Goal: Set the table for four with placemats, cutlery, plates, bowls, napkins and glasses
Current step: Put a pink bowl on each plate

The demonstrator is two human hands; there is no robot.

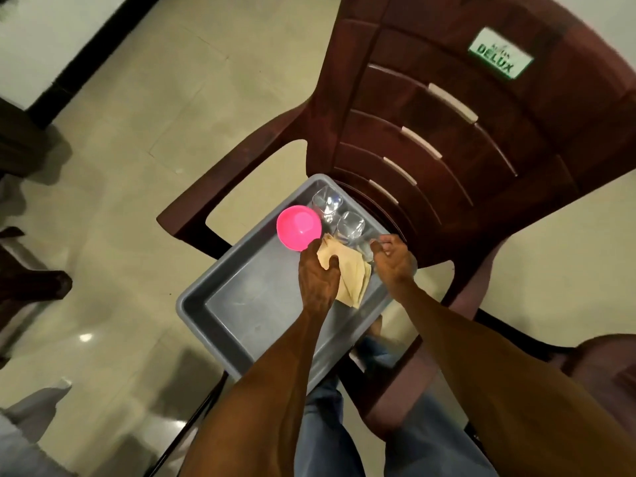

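Resting on the seat of a dark brown plastic chair (447, 108), a grey tray (220, 325) holds a pink bowl (298, 228) at its far side, two clear glasses (327, 201) right of the bowl, and tan napkins (354, 280) nearer. Left hand (316, 273) curls around the napkins' left edge, pinching them. Right hand (394, 258) grips a third glass (370, 247) at the tray's right wall
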